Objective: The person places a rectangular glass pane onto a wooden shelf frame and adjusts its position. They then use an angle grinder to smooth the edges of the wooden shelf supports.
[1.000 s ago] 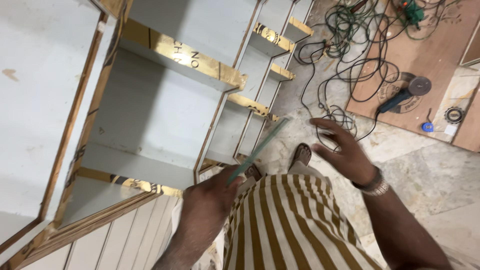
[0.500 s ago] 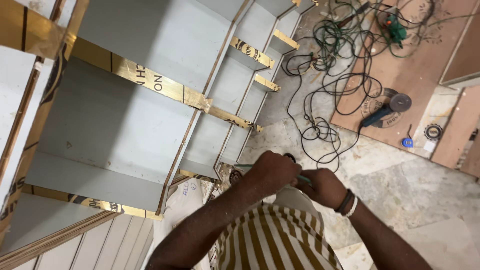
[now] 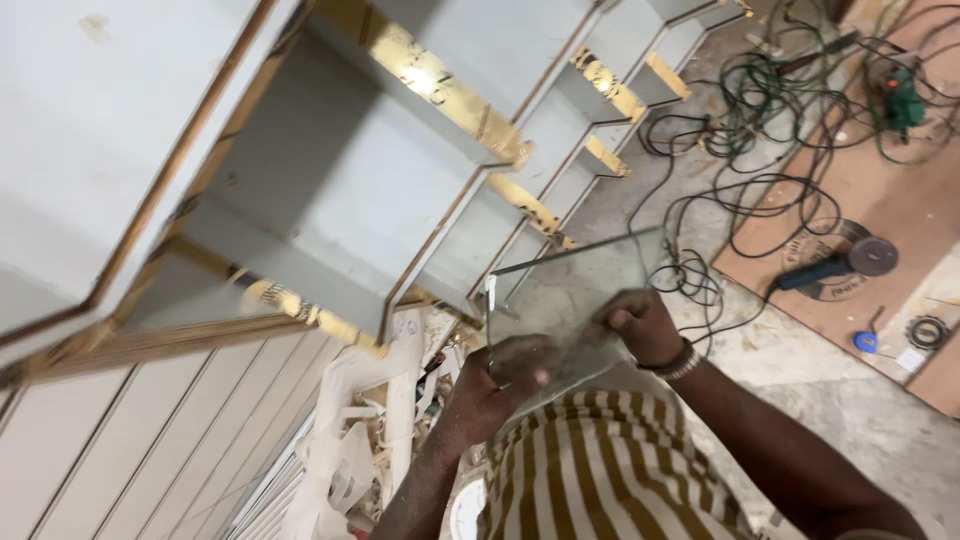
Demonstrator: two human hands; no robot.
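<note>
Here, glass pane (image 3: 575, 295) in both hands, long axis tilted up-right.

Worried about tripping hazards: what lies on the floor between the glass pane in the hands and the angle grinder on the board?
In the head view, a tangle of dark cables lies between the glass pane and the angle grinder.

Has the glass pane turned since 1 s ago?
Yes. The glass pane, edge-on before, now shows its broad face, held by left hand and right hand before the white shelf unit.
</note>
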